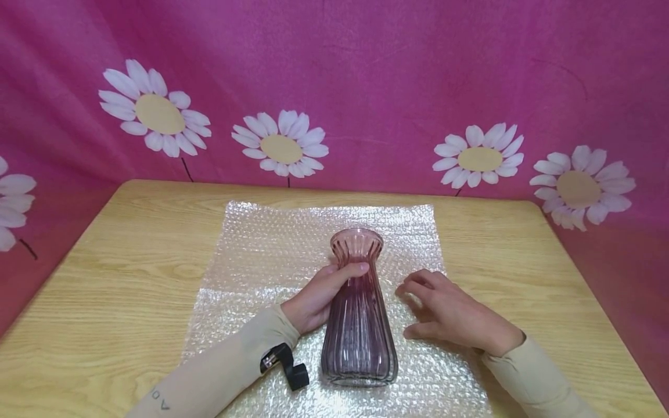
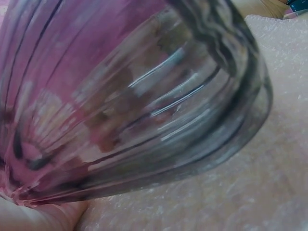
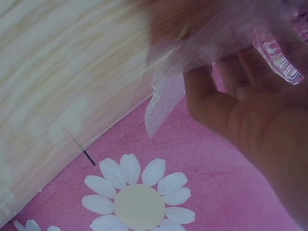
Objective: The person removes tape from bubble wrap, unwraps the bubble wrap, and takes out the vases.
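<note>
Across the middle of the table, a sheet of bubble wrap lies spread out beneath both hands. The ribbed glass vase is located over this sheet, its flared mouth directed away from the person and its wide base directed toward the person. Glass colour grades from pink at the mouth through purple to nearly clear at the base. The left hand grips the vase from its left side at the narrow neck, just below the mouth: the thumb crosses the upper face of the glass, and the remaining fingers pass behind it, largely hidden. The left wrist view shows the wide base extending away from this grip, above the wrap; base contact with the wrap cannot be determined. The right hand is positioned to the right of the vase, near but apart from it. Its fingers are slightly bent and separated from the thumb by a wide gap, which faces the glass and contains no object. Fingertip contact with the wrap cannot be determined. A black strap hangs from the left sleeve. Behind the table is a pink backdrop printed with white flowers.
</note>
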`<state>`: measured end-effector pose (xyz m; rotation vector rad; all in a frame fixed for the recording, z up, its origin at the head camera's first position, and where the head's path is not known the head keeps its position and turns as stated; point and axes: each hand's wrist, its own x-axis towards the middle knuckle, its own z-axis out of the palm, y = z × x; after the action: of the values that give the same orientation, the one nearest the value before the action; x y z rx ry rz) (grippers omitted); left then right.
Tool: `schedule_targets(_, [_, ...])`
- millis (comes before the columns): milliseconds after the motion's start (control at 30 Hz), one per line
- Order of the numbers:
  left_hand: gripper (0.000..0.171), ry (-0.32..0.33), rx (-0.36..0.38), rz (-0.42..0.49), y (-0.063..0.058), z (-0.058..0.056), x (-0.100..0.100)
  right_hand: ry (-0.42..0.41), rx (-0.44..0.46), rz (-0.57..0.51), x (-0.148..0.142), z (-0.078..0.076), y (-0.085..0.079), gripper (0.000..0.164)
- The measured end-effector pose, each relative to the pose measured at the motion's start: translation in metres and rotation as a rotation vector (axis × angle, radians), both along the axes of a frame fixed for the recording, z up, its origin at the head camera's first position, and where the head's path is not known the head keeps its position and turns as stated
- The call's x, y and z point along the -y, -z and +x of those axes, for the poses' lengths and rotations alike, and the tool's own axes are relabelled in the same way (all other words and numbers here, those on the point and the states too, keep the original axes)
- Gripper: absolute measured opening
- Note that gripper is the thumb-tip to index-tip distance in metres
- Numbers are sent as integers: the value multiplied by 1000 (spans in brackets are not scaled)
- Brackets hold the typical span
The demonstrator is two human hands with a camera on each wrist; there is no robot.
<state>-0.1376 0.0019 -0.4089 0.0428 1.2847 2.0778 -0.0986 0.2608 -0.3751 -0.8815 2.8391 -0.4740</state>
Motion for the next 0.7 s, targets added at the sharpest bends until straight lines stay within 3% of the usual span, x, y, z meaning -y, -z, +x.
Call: schedule_targets(700, [41, -1, 18, 12, -5, 1, -1, 7, 17, -3, 0, 1, -1, 62])
